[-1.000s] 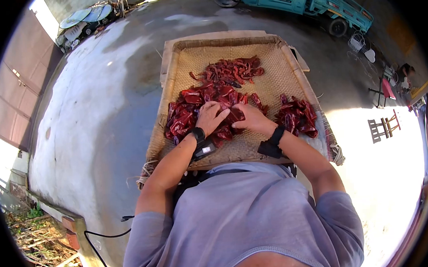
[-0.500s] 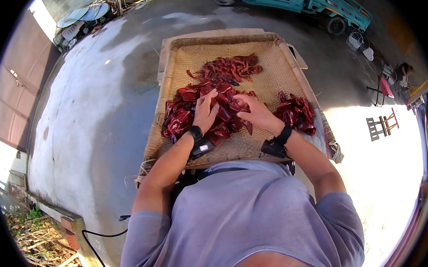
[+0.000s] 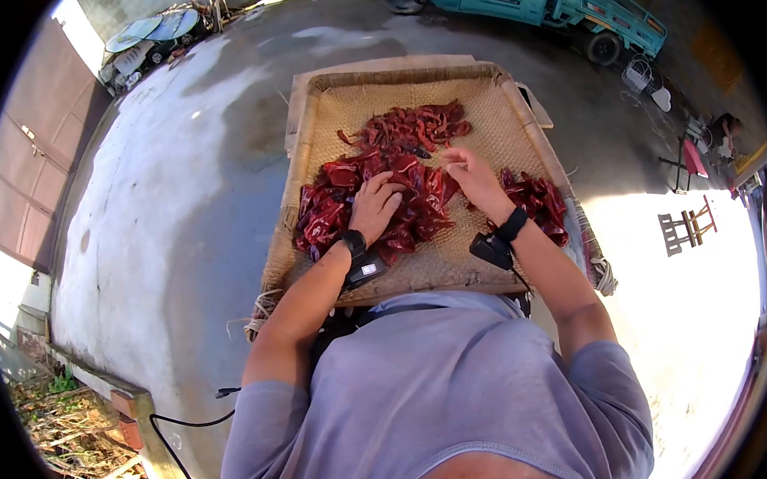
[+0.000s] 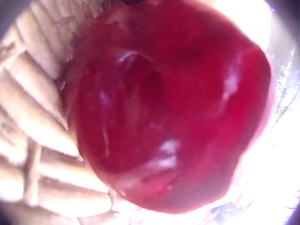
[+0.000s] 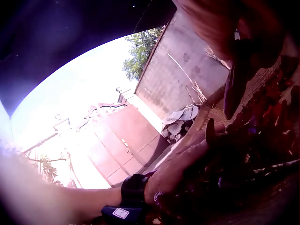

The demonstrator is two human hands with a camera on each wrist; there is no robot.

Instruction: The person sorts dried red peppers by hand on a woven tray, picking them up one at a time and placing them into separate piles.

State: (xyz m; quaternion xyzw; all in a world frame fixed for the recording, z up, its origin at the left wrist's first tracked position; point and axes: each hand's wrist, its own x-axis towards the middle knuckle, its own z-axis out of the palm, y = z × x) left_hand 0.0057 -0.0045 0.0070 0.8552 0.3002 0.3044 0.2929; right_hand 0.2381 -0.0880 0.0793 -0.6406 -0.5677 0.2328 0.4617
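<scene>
Glistening, crumpled, deep-red peppers (image 3: 418, 205)

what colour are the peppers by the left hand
The peppers are deep glossy red, clearest in the head view.

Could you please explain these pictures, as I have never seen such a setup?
There is no machine here: a person works bare-handed, wearing a head camera and a small black wrist camera on each arm. The head picture looks down on a woven tray. On it lie shrivelled red peppers at the far end, a large glossy pile nearer the person, and a smaller pile at the person's right. The left hand rests on the large pile; the right hand is beside it, and I cannot tell whether it holds anything. One glossy red pepper nearly fills the left wrist picture; the right wrist picture looks past the left hand toward a gate.
</scene>
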